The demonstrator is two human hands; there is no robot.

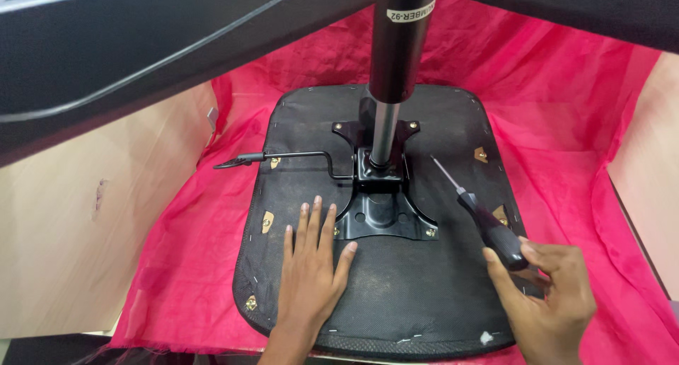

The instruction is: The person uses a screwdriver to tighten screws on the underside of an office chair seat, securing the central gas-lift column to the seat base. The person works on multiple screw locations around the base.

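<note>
"Head view first. What do you see?"

"I see my two hands on a chair seat (396, 294) that is turned upside down. It lies on a pink cloth (566, 124). My left hand (311, 266) is flat on the seat, fingers out straight and a bit spread. It holds nothing."

"And the other hand?"

"My right hand (548, 294) is near the right edge of the seat. Its fingers are curled around the black handle of a screwdriver (481, 213). It is not a tight fist, more of a loose hold at the handle's end."

"Which way does the screwdriver lie?"

"It slants. The handle is near me and to the right. The thin metal tip points far and to the left, toward the black plate (382, 202) in the middle of the seat. The tip stops a little short of the plate."

"What is on the plate?"

"A pole (396, 61) stands up from it, black on top and shiny lower down. A bent lever (283, 157) sticks out to the left. I can see a gold screw (430, 232) at the plate's near right corner."

"Which hand is closer to that screw?"

"My left fingertips are just beside the plate, so that hand is closer. But my right hand has the tool, and the screw lies far and to the left of it."
</note>
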